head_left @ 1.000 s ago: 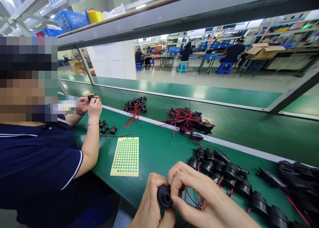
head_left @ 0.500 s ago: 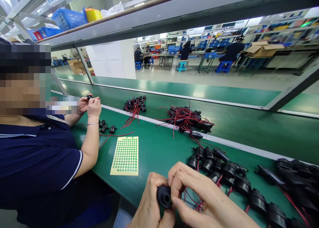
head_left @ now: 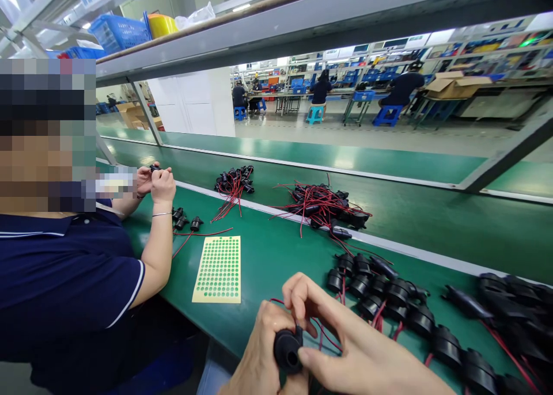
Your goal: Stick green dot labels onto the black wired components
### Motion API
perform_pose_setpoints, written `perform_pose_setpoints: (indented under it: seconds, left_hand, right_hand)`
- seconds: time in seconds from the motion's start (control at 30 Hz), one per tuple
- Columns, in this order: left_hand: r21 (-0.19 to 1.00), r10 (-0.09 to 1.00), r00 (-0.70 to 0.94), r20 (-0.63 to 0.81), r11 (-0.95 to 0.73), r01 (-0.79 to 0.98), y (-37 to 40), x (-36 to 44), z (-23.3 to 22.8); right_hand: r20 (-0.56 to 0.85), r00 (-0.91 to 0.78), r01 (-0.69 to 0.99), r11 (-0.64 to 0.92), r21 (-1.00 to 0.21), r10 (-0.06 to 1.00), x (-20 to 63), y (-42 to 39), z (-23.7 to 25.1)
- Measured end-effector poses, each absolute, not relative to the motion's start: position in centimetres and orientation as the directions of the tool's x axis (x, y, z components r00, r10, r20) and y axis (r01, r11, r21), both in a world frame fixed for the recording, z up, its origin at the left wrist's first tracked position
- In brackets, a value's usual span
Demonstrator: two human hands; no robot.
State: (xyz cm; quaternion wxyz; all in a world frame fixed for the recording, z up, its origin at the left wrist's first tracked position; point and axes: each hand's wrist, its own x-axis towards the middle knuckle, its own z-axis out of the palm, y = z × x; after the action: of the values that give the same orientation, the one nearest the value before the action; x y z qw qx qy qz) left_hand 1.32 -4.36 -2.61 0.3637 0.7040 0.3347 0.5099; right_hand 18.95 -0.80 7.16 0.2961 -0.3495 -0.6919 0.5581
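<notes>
**Black socket held in both hands at bench edge**

A black round socket (head_left: 287,349) with red wires (head_left: 319,331) is gripped at the near bench edge between the left hand (head_left: 259,349), closed around its side, and the right hand (head_left: 345,349), whose fingers are pinched on its top. A row of like black sockets (head_left: 401,306) is laid just right. A green-dot sticker sheet (head_left: 218,269) is placed left. Farther off, two wired bundles (head_left: 322,208) are piled on the conveyor belt (head_left: 432,222). A co-worker's hands (head_left: 155,179) are closed on a small part.
</notes>
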Motion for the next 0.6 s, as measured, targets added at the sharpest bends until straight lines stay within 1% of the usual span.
perform_pose_setpoints:
  seconds: [0.07, 0.13, 0.17, 0.2, 0.23, 0.27, 0.3, 0.37, 0.4, 0.47, 0.5, 0.6]
  left_hand:
    - [0.862, 0.813, 0.339, 0.473, -0.507, 0.012, -3.9, 0.8, -3.4]
    - [0.894, 0.809, 0.389, 0.441, -0.436, -0.108, -3.4, 0.4, -3.7]
    - [0.911, 0.818, 0.402, 0.412, -0.383, -0.154, -3.3, 0.2, -3.5]
    - [0.927, 0.837, 0.399, 0.374, -0.329, -0.179, -3.2, 0.1, -3.2]
    - [0.941, 0.859, 0.389, 0.333, -0.280, -0.189, -3.1, -0.1, -2.7]
    - [0.950, 0.872, 0.385, 0.302, -0.243, -0.196, -3.1, -0.2, -2.2]
    - [0.956, 0.877, 0.391, 0.278, -0.212, -0.203, -3.1, -0.3, -1.6]
    - [0.965, 0.879, 0.415, 0.233, -0.155, -0.214, -3.2, -0.4, -0.6]
    - [0.968, 0.879, 0.426, 0.215, -0.132, -0.215, -3.2, -0.5, -0.1]
    - [0.979, 0.878, 0.448, 0.170, -0.096, -0.182, -3.3, -0.5, 0.6]
    - [0.984, 0.879, 0.453, 0.147, -0.082, -0.159, -3.4, -0.5, 0.9]
    - [0.989, 0.865, 0.487, 0.120, -0.059, -0.138, -3.4, -0.5, 1.4]
  right_hand:
    - [-0.021, -0.633, 0.088, 0.045, -0.995, 0.774, 18.7, -0.1, 6.5]
    - [-0.022, -0.671, 0.053, 0.018, -0.998, 0.741, 18.5, 0.4, 6.1]
    - [0.009, -0.678, 0.043, 0.051, -0.998, 0.735, 18.5, 0.6, 6.0]
    - [0.060, -0.669, 0.044, 0.120, -0.992, 0.741, 18.5, 0.7, 6.1]
    - [0.137, -0.639, 0.056, 0.224, -0.973, 0.757, 18.7, 0.7, 6.1]
    - [0.232, -0.602, 0.084, 0.350, -0.933, 0.764, 19.0, 0.6, 6.3]
    - [0.338, -0.569, 0.117, 0.481, -0.869, 0.750, 19.3, 0.5, 6.5]
    - [0.510, -0.558, 0.181, 0.696, -0.695, 0.654, 19.9, 0.2, 7.1]
    - [0.559, -0.582, 0.199, 0.770, -0.607, 0.591, 20.2, 0.0, 7.3]
    - [0.590, -0.645, 0.213, 0.856, -0.471, 0.485, 20.3, -0.3, 7.8]
    - [0.588, -0.669, 0.221, 0.877, -0.426, 0.455, 20.2, -0.4, 7.9]
    - [0.575, -0.700, 0.248, 0.900, -0.359, 0.423, 19.7, -0.6, 8.2]
